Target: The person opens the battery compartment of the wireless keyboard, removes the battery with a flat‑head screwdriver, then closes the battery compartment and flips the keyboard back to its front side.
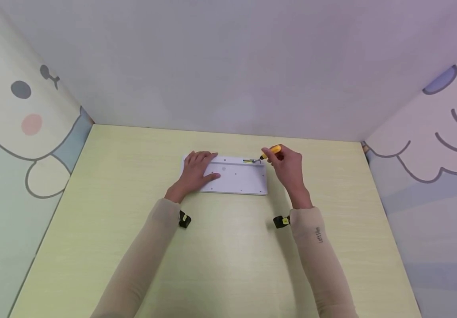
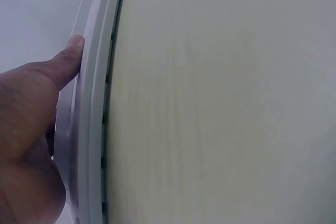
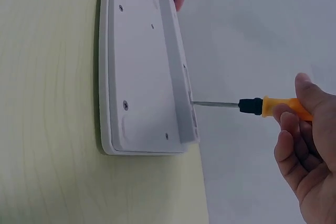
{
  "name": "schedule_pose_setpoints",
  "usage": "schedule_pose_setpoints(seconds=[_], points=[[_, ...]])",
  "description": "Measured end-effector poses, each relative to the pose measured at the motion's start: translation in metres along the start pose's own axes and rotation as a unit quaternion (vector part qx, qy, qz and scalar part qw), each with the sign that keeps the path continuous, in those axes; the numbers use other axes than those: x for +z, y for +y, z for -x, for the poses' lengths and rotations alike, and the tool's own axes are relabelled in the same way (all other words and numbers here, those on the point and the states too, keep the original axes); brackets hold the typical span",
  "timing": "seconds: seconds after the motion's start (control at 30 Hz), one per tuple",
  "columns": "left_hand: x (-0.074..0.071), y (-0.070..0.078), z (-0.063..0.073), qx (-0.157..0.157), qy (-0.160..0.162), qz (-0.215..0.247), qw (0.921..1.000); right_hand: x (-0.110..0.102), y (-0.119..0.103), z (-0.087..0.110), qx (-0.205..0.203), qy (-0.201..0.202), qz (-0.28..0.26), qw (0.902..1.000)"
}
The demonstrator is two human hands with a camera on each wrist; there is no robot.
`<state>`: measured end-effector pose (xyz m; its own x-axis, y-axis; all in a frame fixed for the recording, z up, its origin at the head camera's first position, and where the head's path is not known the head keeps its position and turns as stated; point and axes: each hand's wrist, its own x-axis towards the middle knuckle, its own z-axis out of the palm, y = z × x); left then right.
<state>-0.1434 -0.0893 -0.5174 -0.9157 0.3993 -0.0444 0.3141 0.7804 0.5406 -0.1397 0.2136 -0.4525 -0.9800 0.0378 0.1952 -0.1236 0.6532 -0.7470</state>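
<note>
Right hand point(image 1: 288, 168), pinching 1 yellow-handled screwdriver point(image 3: 253, 106), tip leftward at battery compartment point(image 1: 248, 161), this hand nearer; upturned white keyboard point(image 1: 238, 180), long axis left-to-right; left hand point(image 1: 195, 170) resting on opposite end.

Yellow-handled screwdriver point(image 3: 251, 106) at white panel point(image 3: 144, 66)

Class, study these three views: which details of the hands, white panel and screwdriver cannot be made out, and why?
- Head: part of the white panel, covered by the left hand.
- Head: any lettering on the battery-like strips, too small.
- Right wrist: the tip of the screwdriver, hidden at the panel's raised edge.
- Left wrist: the yellow handle, cut off by the top edge.
</note>
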Motion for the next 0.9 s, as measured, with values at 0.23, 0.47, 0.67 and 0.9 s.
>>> schedule_pose_setpoints(seconds=[0.23,0.47,0.67,0.9], points=[[-0.001,0.0,0.001,-0.001,0.002,0.002,1.0,0.006,-0.009,-0.005,-0.057,-0.022,0.068,0.9958],[-0.001,0.0,0.002,0.001,0.005,0.006,1.0,0.015,-0.004,-0.005,-0.035,-0.033,0.064,0.9968],[-0.002,0.0,0.001,0.005,0.007,0.007,0.9999,0.016,0.002,-0.004,-0.028,-0.006,0.03,0.9991],[-0.001,0.0,0.001,0.007,0.005,0.011,0.9999,0.017,0.008,-0.003,0.018,-0.001,0.027,0.9995]])
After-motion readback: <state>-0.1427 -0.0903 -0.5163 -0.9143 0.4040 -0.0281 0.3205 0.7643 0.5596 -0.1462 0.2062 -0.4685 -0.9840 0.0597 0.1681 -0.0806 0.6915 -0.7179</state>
